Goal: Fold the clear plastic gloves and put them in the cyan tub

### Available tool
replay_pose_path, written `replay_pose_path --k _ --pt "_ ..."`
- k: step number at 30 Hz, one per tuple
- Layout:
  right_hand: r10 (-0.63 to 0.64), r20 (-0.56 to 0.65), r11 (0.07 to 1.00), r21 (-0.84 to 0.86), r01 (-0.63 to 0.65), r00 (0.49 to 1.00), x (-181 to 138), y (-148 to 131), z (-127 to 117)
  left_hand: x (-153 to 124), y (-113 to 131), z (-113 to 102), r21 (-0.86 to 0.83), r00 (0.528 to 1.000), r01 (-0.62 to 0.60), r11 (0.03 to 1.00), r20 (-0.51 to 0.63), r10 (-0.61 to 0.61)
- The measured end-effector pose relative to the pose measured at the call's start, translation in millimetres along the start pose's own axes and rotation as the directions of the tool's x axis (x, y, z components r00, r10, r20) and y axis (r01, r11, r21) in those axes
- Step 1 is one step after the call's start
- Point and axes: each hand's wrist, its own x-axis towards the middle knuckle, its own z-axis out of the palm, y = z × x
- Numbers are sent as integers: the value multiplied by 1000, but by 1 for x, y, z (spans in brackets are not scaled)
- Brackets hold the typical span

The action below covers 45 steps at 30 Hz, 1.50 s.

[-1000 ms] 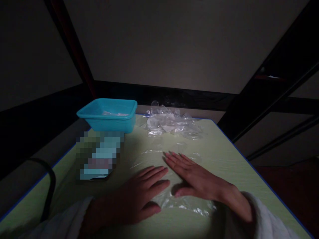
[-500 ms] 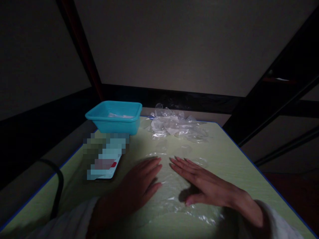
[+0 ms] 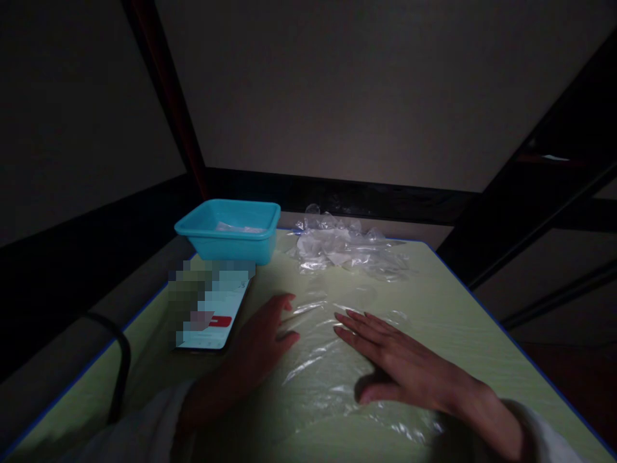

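Note:
A thin, clear plastic sheet [image 3: 321,366] lies creased on the table in front of me; its exact kind cannot be made out. At its left side is my left hand [image 3: 265,334], fingers bent and thumb held apart from them, with creases in the plastic running close by. My right hand [image 3: 390,360] rests flat on the right part of the sheet, fingers stretched out and thumb spread. Farther back lies a crumpled heap of clear plastic pieces [image 3: 347,251].
A turquoise plastic basin [image 3: 231,247] with some whitish material inside stands at the back left. Before it lies a phone [image 3: 216,321] with a lit screen, partly pixelated. A dark cable [image 3: 123,366] curves over the left side of the pale green, blue-edged table [image 3: 482,360].
My left hand has shifted left and its fingers have bent. Longer creases now show in the plastic sheet. My right hand stays flat on it. The view has shifted slightly.

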Motion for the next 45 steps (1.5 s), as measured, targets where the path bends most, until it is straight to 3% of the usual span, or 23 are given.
replay_pose_path --k 4,10,13,16,19,22,25,29,30,36,41,45 --pt "-12 -2 999 -35 11 1000 1 -3 -4 2 7 -4 -55 993 86 995 80 -81" --pt "-135 -93 991 -10 135 986 -1 -16 -11 4 14 -8 1 996 48 999 69 -48" --pt "-165 -67 976 133 173 984 -3 -24 -6 4 14 -8 -30 1000 6 1000 -29 -7" --pt "-194 -32 941 276 195 981 -2 -28 2 0 13 -9 -33 972 -125 992 -205 116" --pt "-211 -23 920 334 206 977 2 -30 6 -9 10 -8 66 876 -338 939 -344 339" --pt "-190 -70 934 296 202 979 6 -33 4 -20 8 -3 201 707 -551 810 -403 581" --pt "-115 -132 976 169 137 985 9 -32 5 -26 13 -3 197 599 -705 681 -348 721" --pt "-98 -355 995 -36 91 930 12 -19 10 -26 23 -8 163 470 -870 464 -9 883" --pt "-113 -412 992 -90 83 904 13 -14 11 -26 25 -9 176 447 -882 437 21 894" --pt "25 -548 931 -291 -219 836 8 18 13 -18 19 -2 316 496 -823 471 -2 868" --pt "251 -573 806 -323 -496 781 -6 40 8 -14 13 4 265 507 -841 471 82 858" --pt "300 -685 797 -203 -569 664 -14 45 -6 -13 10 8 217 533 -834 508 72 843"
